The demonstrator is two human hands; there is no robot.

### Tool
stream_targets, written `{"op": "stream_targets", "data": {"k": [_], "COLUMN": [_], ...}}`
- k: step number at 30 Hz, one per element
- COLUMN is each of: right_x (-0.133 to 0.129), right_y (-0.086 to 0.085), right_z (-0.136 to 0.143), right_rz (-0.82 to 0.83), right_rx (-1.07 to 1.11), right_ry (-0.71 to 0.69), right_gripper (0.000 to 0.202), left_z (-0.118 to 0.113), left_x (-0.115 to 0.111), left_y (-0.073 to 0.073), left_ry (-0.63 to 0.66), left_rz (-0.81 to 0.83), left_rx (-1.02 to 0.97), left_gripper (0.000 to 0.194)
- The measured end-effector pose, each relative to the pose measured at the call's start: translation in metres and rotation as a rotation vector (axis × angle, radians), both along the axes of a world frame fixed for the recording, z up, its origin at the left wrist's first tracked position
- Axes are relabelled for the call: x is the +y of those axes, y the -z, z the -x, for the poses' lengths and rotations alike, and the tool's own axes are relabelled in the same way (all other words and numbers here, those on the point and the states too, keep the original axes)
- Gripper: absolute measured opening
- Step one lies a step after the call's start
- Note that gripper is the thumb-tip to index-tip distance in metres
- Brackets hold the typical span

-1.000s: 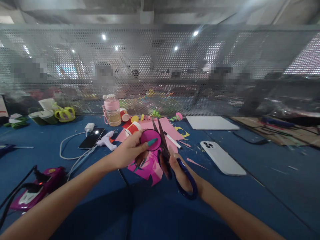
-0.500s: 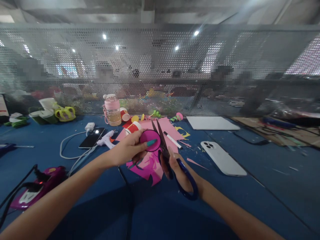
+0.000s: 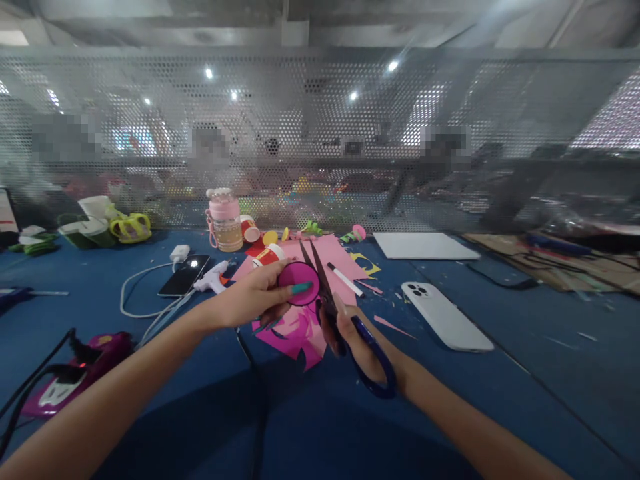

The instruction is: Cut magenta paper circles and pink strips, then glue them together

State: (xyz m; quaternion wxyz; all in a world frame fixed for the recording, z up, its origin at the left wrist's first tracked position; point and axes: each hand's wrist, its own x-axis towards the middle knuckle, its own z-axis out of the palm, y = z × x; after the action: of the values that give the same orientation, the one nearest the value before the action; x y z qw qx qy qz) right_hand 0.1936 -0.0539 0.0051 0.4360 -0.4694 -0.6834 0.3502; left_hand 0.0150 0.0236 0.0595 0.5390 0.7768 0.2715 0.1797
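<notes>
Magenta disc (image 3: 295, 273): pinched in my left hand (image 3: 267, 291), beside the scissor blades. Dark-blue scissors (image 3: 373, 363): my right hand (image 3: 357, 333) grips the handles, blades parted.

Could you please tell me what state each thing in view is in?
Scissors: blades parted, in the right hand.
Magenta disc: gripped by the left hand.
Bottle: upright, lid on, liquid inside.
White phone: flat, cameras up.
Black phone: face up, screen lit.
Power strip: plugs in, red light on.
Glue gun: lying down.
</notes>
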Motion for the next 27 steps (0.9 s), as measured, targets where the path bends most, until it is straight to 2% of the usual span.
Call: {"op": "stream_targets", "data": {"k": [6,9,15,23,27], "right_x": [0.0,0.001,0.012,0.02,0.019], "right_y": [0.004,0.008,0.015,0.016,0.012], "right_z": [-0.001,-0.001,0.001,0.005,0.009], "right_rz": [0.055,0.082,0.244,0.226,0.192], "right_rx": [0.068,0.116,0.479,0.605,0.634], "right_ry": [-0.012,-0.001,0.126,0.014,0.048], "right_gripper": [0.058,0.059,0.058,0.038,0.035], "left_z": [0.001,0.002,-0.001,-0.01,-0.014], "left_x": [0.0,0.004,0.011,0.007,0.007], "left_y": [-0.002,-0.002,0.0,0.015,0.026], "left_ry": [0.061,0.047,-0.026,-0.056,-0.084], "left_rz": [-0.004,0.002,0.092,0.173,0.173], "left_rx": [0.059,0.077,-0.036,-0.123,-0.157], "left_gripper": [0.011,0.013,0.016,0.029,0.033]}}
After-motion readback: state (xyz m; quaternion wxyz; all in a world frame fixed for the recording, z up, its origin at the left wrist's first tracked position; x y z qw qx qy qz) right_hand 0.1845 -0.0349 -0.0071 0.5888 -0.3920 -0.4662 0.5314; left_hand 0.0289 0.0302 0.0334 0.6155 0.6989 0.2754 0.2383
